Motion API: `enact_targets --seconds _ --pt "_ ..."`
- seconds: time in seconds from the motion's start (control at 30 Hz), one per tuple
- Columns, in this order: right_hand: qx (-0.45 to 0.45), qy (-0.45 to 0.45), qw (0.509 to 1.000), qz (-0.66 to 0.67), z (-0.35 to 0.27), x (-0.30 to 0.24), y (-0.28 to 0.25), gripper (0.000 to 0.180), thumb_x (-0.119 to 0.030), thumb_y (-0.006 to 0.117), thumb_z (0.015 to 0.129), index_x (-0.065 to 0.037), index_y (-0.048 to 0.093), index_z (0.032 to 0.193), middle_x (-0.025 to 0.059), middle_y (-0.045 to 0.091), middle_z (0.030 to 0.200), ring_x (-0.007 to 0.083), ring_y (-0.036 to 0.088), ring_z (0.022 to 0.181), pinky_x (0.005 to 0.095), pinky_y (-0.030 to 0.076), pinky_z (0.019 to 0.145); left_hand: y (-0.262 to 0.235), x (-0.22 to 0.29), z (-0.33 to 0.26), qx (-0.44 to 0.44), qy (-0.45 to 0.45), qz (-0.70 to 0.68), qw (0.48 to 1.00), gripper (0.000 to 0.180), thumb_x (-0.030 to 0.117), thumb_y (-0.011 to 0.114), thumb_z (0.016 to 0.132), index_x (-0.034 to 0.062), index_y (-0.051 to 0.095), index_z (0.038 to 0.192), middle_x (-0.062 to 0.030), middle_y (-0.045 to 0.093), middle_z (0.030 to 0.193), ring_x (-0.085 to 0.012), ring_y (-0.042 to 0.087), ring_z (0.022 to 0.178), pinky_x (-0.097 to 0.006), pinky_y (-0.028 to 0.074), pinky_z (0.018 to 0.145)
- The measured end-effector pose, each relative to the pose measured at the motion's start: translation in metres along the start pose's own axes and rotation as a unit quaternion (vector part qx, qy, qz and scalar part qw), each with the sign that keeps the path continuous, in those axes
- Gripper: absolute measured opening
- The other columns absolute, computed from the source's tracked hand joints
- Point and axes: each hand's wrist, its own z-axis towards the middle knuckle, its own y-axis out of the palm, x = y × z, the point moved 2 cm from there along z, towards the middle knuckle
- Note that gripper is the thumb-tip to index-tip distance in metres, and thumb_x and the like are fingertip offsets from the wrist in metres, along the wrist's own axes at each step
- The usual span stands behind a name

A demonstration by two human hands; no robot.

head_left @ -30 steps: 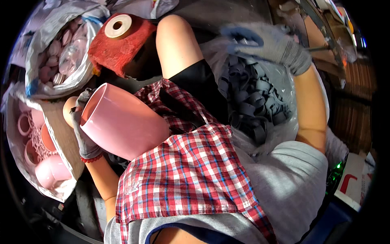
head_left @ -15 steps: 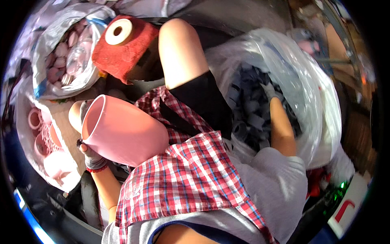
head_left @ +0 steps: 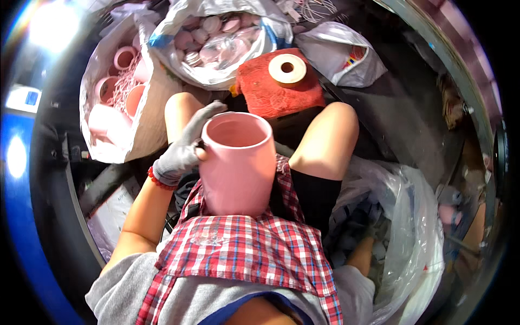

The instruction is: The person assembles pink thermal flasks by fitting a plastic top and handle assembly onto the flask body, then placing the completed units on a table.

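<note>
My left hand (head_left: 181, 151), in a grey glove, grips the rim of a large pink plastic cup (head_left: 238, 173). The cup stands upright on my lap, mouth up and empty, against a red checked apron (head_left: 244, 254). My right forearm (head_left: 360, 257) reaches down into a clear plastic bag (head_left: 417, 216) at my right side. That bag holds several dark blue-grey pieces (head_left: 346, 222). My right hand is buried among them, so its fingers do not show.
A red cloth bundle (head_left: 271, 95) with a cream tape roll (head_left: 287, 69) on it lies beyond my knees. A bag of pink lids (head_left: 216, 43) sits at the top, a bag of pink cups (head_left: 116, 108) at the left, and a white bag (head_left: 341, 54) at the upper right.
The pink cup has gone from lying tilted on its side to standing upright on my lap. My right hand has dropped from above the clear bag down into it.
</note>
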Motion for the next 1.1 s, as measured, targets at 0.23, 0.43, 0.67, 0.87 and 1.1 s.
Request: enact_targets --seconds 0.23,0.43,0.67,0.87,1.1 --pt "0.042 0.005 0.973 0.229 -0.057 0.005 -0.003 0.041 -0.026 0.045 0.094 -0.004 0.051 0.129 0.0172 0.054 0.124 0.0303 0.050 0.113 0.0367 0.040 0.095 0.011 -0.007 0.011 -0.028 0.022 0.021 0.999 0.127 0.041 0.090 0.052 -0.0021 0.015 0.144 -0.0146 0.035 0.141 -0.0220 0.031 0.133 -0.036 0.022 0.110" --pt "0.025 -0.056 0.940 0.334 -0.073 -0.047 -0.146 0.035 -0.018 0.061 0.088 0.003 0.056 0.116 0.0147 0.063 0.105 0.0265 0.061 0.093 0.0359 0.049 0.081 -0.005 -0.010 0.014 -0.051 0.073 -0.094 0.992 0.132 0.047 0.090 0.048 -0.0005 0.013 0.145 -0.0132 0.035 0.143 -0.0221 0.030 0.134 -0.037 0.022 0.110" --pt "0.203 -0.265 0.813 0.477 -0.117 -0.300 -0.375 0.051 -0.031 0.056 0.090 0.003 0.048 0.127 0.0125 0.059 0.115 0.0210 0.058 0.102 0.0321 0.047 0.085 0.022 -0.028 0.017 -0.130 0.123 -0.119 0.977 0.136 0.050 0.089 0.049 0.0004 0.007 0.146 -0.0170 0.029 0.146 -0.0261 0.030 0.135 -0.041 0.025 0.110" --pt "-0.107 -0.408 0.676 0.605 -0.181 -0.458 -0.428 0.071 -0.046 0.062 0.086 0.003 0.044 0.133 0.0103 0.060 0.116 0.0119 0.058 0.085 0.0245 0.046 0.069 0.024 -0.021 0.005 -0.114 0.169 -0.086 0.975 0.135 0.044 0.092 0.046 -0.0001 0.011 0.145 -0.0171 0.029 0.146 -0.0258 0.030 0.135 -0.040 0.024 0.111" --pt "-0.266 -0.437 0.648 0.564 -0.214 -0.513 -0.430 0.048 -0.020 0.067 0.087 0.002 0.053 0.127 0.0030 0.063 0.108 0.0001 0.048 0.062 0.0156 0.038 0.055 0.022 -0.026 -0.007 -0.100 0.099 -0.163 0.977 0.129 0.043 0.092 0.048 -0.0019 0.018 0.144 -0.0135 0.032 0.144 -0.0219 0.030 0.133 -0.037 0.024 0.110"
